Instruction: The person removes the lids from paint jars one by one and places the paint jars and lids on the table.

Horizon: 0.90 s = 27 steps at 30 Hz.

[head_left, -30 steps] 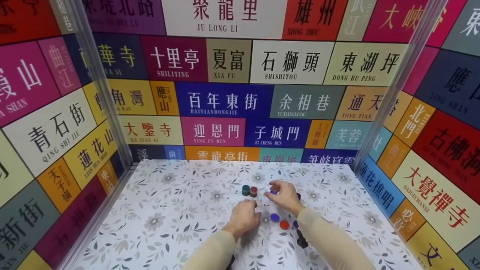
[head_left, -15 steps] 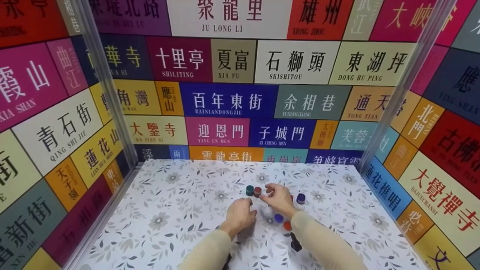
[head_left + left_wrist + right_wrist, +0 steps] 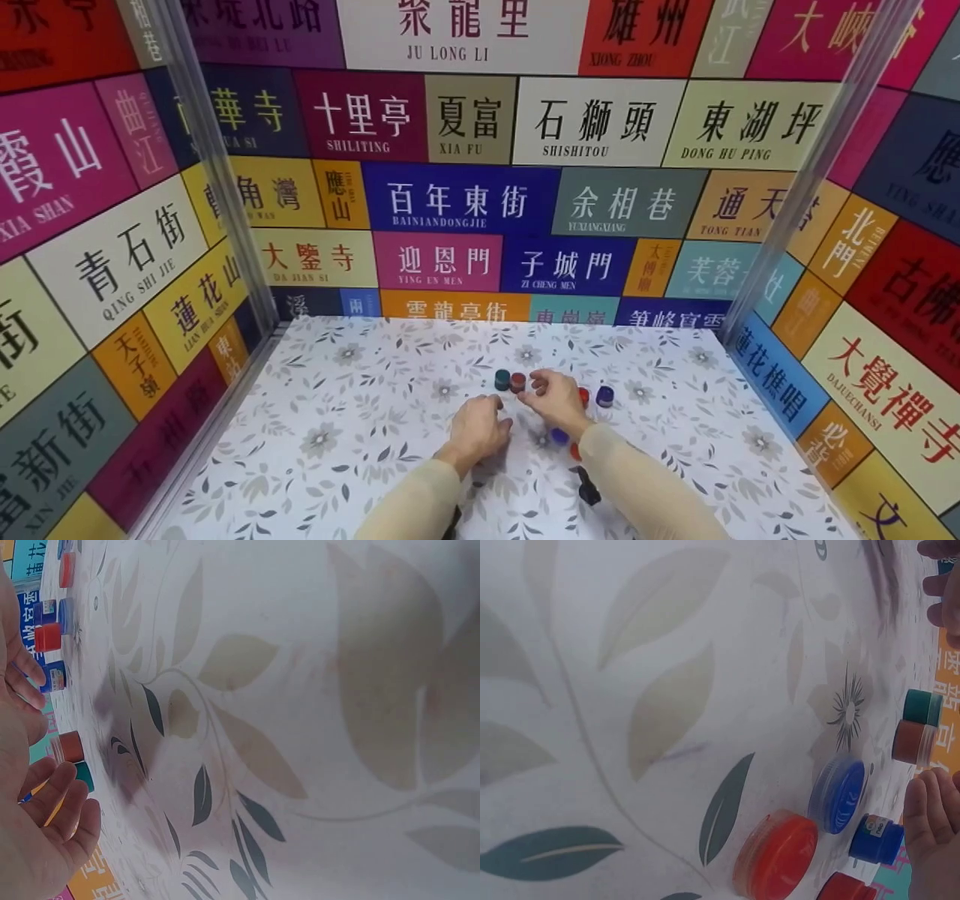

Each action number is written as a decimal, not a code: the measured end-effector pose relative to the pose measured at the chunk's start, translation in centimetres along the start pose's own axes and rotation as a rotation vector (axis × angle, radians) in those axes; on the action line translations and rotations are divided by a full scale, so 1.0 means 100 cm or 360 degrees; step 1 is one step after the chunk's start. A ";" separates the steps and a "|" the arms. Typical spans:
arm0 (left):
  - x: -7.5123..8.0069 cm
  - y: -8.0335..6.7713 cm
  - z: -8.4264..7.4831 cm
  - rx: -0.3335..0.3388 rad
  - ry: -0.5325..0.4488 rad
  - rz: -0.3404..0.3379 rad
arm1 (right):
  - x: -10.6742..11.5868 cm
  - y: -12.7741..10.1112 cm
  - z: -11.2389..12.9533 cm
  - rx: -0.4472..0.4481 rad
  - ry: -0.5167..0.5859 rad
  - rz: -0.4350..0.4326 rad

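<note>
My right hand (image 3: 541,385) hovers low over the flowered table (image 3: 352,420), just right of a green pot (image 3: 502,379) and a brown pot (image 3: 517,382). Its fingertips (image 3: 928,819) pinch a small blue pot (image 3: 877,838), which also shows beside them in the left wrist view as the blue pot (image 3: 54,676). My left hand (image 3: 486,411) rests on the table with loosely curled fingers (image 3: 56,799) and holds nothing. A red pot (image 3: 583,396) and another blue pot (image 3: 604,396) stand to the right of my right hand.
A blue lid (image 3: 838,793) and an orange-red lid (image 3: 776,855) lie flat by my right wrist. Walls covered in coloured signs (image 3: 465,202) close in the table at the back and both sides. A black object (image 3: 589,491) lies under my right forearm.
My right hand has come down and to the left, from a raised pinch to a spot beside the brown pot. The left hand has stayed almost still.
</note>
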State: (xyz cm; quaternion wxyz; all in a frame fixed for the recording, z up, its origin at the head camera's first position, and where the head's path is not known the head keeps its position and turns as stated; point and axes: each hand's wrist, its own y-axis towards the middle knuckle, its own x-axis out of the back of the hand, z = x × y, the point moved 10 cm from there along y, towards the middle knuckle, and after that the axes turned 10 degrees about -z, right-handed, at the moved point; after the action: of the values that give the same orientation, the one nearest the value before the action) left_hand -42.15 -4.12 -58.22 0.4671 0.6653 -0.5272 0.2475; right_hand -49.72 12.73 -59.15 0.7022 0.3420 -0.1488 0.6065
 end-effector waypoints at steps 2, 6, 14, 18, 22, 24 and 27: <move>-0.002 0.000 0.001 0.0026 -0.0015 0.0026 | -0.001 0.001 -0.001 -0.0008 -0.0009 -0.0006; -0.004 0.002 0.004 0.0058 -0.0014 0.0029 | -0.003 0.001 -0.004 -0.0004 -0.0019 -0.0019; -0.008 0.006 0.010 0.0100 0.0014 -0.0020 | -0.005 0.002 -0.002 0.0025 -0.0008 -0.0047; -0.011 0.007 0.013 0.0134 -0.0010 0.0009 | -0.008 0.003 -0.003 -0.0007 -0.0018 -0.0038; -0.012 0.008 0.012 0.0145 -0.0015 0.0015 | -0.012 0.003 -0.006 -0.0047 -0.0053 -0.0027; -0.012 0.009 0.012 0.0148 -0.0018 0.0016 | -0.014 0.003 -0.008 -0.0071 -0.0071 -0.0025; -0.014 0.010 0.012 0.0152 -0.0015 0.0022 | -0.018 0.004 -0.009 -0.0093 -0.0090 -0.0023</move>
State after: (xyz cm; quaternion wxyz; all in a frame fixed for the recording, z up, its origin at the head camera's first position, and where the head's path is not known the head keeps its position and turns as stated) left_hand -43.70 -4.55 -59.51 0.4305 0.6843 -0.5216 0.2725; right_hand -50.69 11.95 -60.78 0.7118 0.3394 -0.1838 0.5868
